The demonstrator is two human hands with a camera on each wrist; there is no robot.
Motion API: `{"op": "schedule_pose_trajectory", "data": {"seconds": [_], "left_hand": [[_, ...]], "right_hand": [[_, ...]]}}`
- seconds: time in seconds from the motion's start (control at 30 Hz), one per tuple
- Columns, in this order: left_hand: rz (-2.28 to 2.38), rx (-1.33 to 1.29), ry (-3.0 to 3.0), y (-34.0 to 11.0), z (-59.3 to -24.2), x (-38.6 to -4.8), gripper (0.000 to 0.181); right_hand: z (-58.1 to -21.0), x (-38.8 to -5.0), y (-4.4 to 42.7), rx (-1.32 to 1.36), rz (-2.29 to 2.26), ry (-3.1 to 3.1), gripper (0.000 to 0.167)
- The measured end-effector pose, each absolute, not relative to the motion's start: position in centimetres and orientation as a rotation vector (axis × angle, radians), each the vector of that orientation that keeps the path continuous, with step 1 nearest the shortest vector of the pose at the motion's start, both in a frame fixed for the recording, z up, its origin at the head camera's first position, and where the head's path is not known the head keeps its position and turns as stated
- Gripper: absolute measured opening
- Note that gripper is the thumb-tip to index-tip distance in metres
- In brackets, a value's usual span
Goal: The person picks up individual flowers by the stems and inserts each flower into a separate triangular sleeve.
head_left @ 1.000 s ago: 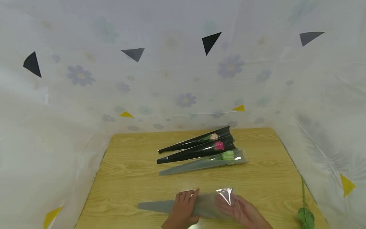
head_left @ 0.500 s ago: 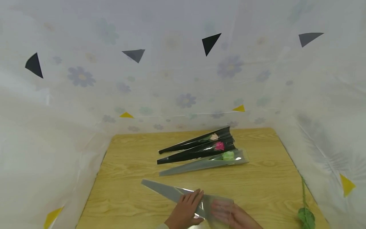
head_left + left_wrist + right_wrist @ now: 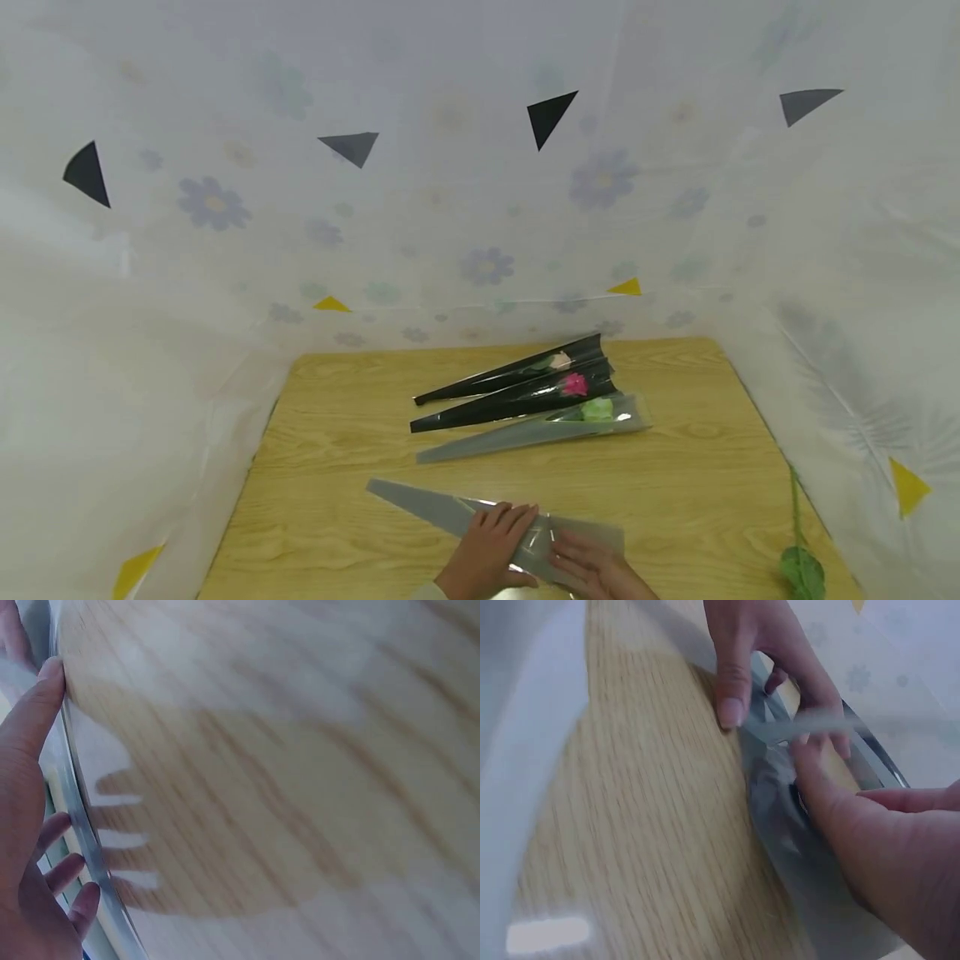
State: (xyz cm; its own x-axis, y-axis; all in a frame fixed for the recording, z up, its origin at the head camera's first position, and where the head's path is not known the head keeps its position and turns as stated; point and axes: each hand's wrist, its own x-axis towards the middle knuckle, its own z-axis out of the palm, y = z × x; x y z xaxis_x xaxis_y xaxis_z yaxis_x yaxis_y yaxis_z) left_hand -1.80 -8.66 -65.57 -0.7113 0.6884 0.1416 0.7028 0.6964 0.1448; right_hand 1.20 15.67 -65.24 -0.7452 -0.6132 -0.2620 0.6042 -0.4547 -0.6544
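A grey, partly see-through flower sleeve [image 3: 420, 503] lies slantwise near the table's front, its narrow end pointing left. My left hand [image 3: 486, 550] rests across its middle, fingers stretched over the far edge and thumb by the near edge. In the right wrist view, thumb and fingers of this left hand [image 3: 769, 645] straddle the sleeve [image 3: 780, 825]. My right hand [image 3: 596, 568] touches the wide part with fairly straight fingers, close to the left fingertips. Its fingertips are partly hidden in the right wrist view. Shiny creases show in the film between the hands.
Three wrapped single flowers lie farther back: a pale pink one [image 3: 560, 361], a bright pink one [image 3: 575, 384] and a light green one [image 3: 597, 410]. A green leafy stem [image 3: 801, 533] lies at the table's right edge. White patterned sheeting [image 3: 480, 208] surrounds the wooden table [image 3: 337, 433].
The sleeve has turned, its narrow end swinging away from me. My right hand, earlier seen through the film at the wide end, has moved left and now shows on top of the film.
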Motion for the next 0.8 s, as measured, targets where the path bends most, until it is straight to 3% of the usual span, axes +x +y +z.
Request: {"op": "schedule_pose_trajectory", "data": {"seconds": [0.23,0.47,0.8], "left_hand": [[-0.289,-1.180,-2.844,-8.8,-65.9,-2.0,0.097],[-0.277,-1.208,-2.874,-9.1,-66.1,-2.4,0.103],[-0.338,-1.264,-2.744,-8.9,-65.8,-2.8,0.091]], "right_hand": [[-65.5,0.7,14.7,-0.278,-2.081,1.138,0.047],[-65.7,0.1,14.2,-0.119,-2.141,0.929,0.047],[-66.3,-0.3,14.0,-0.153,-2.133,0.692,0.049]]}}
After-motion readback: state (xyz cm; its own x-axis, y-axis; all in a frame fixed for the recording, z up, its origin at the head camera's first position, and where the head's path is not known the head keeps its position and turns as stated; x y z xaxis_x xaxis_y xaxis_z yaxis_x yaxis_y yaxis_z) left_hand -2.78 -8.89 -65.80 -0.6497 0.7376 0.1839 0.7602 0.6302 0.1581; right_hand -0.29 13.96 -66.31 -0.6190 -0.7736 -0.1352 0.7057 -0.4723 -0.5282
